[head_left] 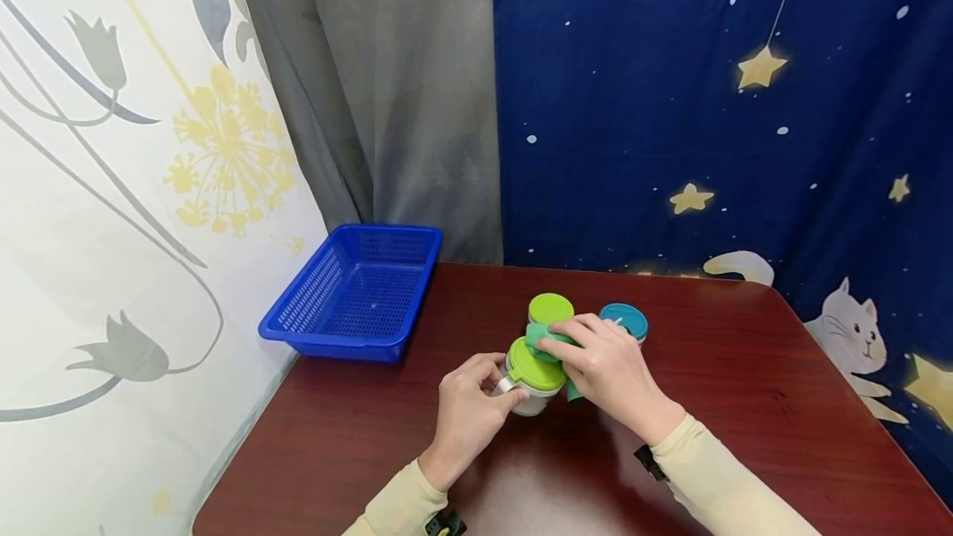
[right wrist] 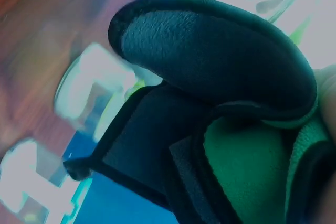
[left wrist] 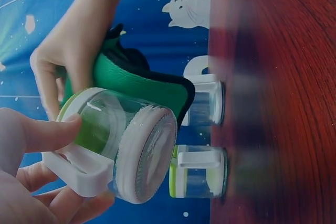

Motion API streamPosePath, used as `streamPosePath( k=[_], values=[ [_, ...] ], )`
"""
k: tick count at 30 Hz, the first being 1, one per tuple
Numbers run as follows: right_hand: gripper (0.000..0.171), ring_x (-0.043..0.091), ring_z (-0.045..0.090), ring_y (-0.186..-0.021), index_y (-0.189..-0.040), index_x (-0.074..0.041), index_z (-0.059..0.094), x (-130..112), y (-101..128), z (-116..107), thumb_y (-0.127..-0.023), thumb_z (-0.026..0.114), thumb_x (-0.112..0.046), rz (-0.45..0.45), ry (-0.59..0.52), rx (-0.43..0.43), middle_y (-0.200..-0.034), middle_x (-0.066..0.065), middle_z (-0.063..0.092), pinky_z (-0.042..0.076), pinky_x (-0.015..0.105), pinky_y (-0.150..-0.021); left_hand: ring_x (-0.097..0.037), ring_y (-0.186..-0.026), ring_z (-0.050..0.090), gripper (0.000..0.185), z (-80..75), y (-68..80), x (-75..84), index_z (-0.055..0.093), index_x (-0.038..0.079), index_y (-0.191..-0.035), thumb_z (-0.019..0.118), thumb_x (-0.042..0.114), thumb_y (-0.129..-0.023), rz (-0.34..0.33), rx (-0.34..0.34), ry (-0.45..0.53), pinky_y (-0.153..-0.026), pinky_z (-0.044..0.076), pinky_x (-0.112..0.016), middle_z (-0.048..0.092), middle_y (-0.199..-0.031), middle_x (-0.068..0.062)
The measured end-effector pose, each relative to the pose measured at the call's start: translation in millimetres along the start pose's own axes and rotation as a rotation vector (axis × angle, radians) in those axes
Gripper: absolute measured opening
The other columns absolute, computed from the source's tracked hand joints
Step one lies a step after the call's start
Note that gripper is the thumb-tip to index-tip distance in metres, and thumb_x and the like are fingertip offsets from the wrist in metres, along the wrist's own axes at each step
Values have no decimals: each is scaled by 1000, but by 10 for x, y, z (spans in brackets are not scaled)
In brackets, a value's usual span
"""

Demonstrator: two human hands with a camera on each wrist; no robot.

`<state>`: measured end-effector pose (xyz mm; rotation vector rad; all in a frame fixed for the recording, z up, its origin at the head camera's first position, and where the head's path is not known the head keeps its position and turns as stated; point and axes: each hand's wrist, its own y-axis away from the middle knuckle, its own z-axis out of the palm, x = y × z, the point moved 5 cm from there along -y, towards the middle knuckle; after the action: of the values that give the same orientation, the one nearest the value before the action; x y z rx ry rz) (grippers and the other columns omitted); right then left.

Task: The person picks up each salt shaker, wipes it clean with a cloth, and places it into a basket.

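So the left hand [head_left: 467,412] has its fingers curled around a clear glass jar with a lime-green lid and white plastic handle [head_left: 533,377], holding it near the middle of the dark red wooden counter [head_left: 744,404]; the left wrist view shows the thumb pressed on the glass and fingers under the handle, and the jar looks lifted and tipped off the counter there, though from the head view I honestly can't tell if it's touching down or not. The right hand [head_left: 606,370] is on top of that lid, gripping a green cloth with dark edging [head_left: 547,339], most of which is tucked under the fingers so you only see a bit poking out. The right wrist view is basically all cloth, folded up close to the lens, with blurry pale jar shapes behind it that are hard to make out. Just behind the held jar sits a second clear jar with a lime-green lid [head_left: 551,308], and beside it a clear jar with a teal lid [head_left: 625,319], partly blocked by the right hand. A blue plastic mesh basket [head_left: 357,292] sits at the far left corner of the counter, well apart from the jars.
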<state>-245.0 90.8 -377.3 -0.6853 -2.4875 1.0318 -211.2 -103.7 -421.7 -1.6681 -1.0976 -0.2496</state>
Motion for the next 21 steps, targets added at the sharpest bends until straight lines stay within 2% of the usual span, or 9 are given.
streamPosePath(
  k=[4,9,16,21],
  values=[
    [42,23,64,-103,-117,-23,75,-175,-82,-27,-79,80,-7,-43,-41,18,-115,1,69,56,42,-71,-5,-75,63,35,31,11,23,62,17,-71,96,17,-64,35,5,-22,-60,53,-22,72,-103,3],
    [46,22,64,-101,-116,-23,75,-306,-153,-65,-73,87,-7,-70,-54,34,-114,-1,70,56,42,-76,-2,-73,60,36,51,18,50,61,19,-70,96,17,-64,56,7,-44,-61,50,-16,69,-100,10],
    [47,22,64,-101,-116,-24,75,-321,-179,-74,-74,87,-7,-58,-50,35,-115,-1,70,56,42,-72,-4,-70,57,38,45,41,87,57,18,-71,95,17,-66,77,8,-52,-59,46,-15,68,-97,9],
    [45,22,64,-103,-116,-24,75,-290,-173,-49,-77,84,-5,-41,-50,24,-116,0,69,55,41,-72,-3,-71,58,36,50,59,103,60,17,-73,95,17,-66,83,6,-51,-59,48,-15,69,-98,8]
  ],
)
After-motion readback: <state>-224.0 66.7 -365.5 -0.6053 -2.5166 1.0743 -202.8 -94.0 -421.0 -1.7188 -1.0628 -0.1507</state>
